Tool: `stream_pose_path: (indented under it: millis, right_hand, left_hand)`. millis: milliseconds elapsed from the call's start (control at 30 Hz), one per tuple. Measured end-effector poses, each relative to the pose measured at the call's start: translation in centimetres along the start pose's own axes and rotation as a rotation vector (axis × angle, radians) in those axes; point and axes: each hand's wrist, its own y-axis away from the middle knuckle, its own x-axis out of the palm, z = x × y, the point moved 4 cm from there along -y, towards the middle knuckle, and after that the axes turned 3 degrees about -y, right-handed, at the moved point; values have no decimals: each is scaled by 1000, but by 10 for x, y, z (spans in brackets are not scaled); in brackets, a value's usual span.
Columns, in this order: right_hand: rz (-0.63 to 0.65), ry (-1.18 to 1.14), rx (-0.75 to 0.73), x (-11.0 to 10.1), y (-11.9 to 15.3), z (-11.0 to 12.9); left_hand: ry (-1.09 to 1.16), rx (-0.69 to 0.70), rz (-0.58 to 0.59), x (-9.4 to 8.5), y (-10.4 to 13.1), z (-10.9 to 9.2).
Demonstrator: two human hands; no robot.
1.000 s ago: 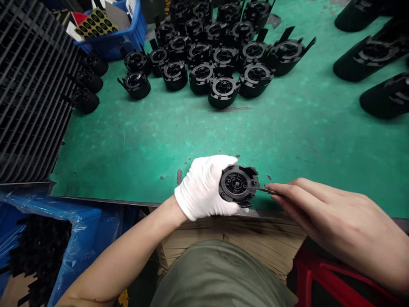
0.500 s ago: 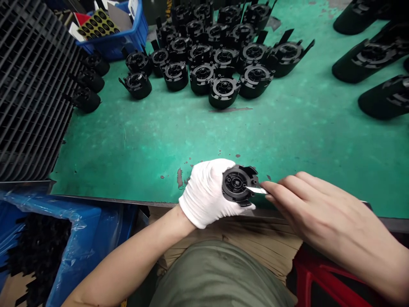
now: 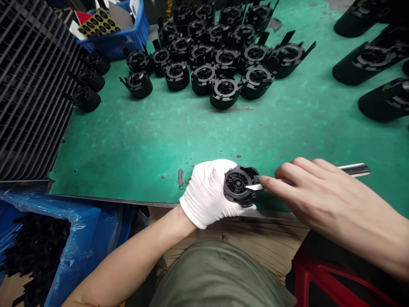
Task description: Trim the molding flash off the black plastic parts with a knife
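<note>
My left hand (image 3: pixel 209 194), in a white glove, is wrapped round a round black plastic part (image 3: pixel 238 184) at the table's front edge. The part's ribbed face points up toward the camera, with tabs on its right side. My bare right hand (image 3: pixel 303 187) holds a knife (image 3: pixel 354 169) with its fingers closed round it. The handle's end sticks out behind the hand to the right, and the pointed silvery blade touches or hovers just over the part's face, right of its centre. The fingertips of my right hand are close to the part's right edge.
Several black round parts (image 3: pixel 224 91) stand at the back of the green table (image 3: pixel 153 140). Longer black housings (image 3: pixel 380 100) lie at the right. A blue bin (image 3: pixel 128 40) holds stickers, near a black grid rack (image 3: pixel 28 94). Lower left is a lined blue crate (image 3: pixel 79 251); lower right, a red stool (image 3: pixel 332 277).
My right hand has tilted and shifted slightly up, so the knife handle's end now shows behind it. The blade tip stays on the same area of the part. My left hand has barely moved.
</note>
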Motion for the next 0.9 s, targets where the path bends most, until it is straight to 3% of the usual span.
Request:
stream_pose_path:
  millis: [500, 633, 733, 800, 900]
  right_hand:
    - [34, 122, 0, 4, -3, -7]
    - [-115, 2, -13, 4, 11, -18]
    - [-146, -125, 132, 8, 26, -34]
    - [-133, -124, 249, 13, 33, -43]
    - [-111, -149, 323, 16, 34, -49]
  left_hand:
    - [10, 27, -36, 0, -1, 0]
    - [104, 67, 115, -7, -15, 10]
    - [201, 218, 335, -18, -32, 14]
    - [198, 243, 433, -23, -39, 16]
    - [147, 152, 402, -22, -42, 22]
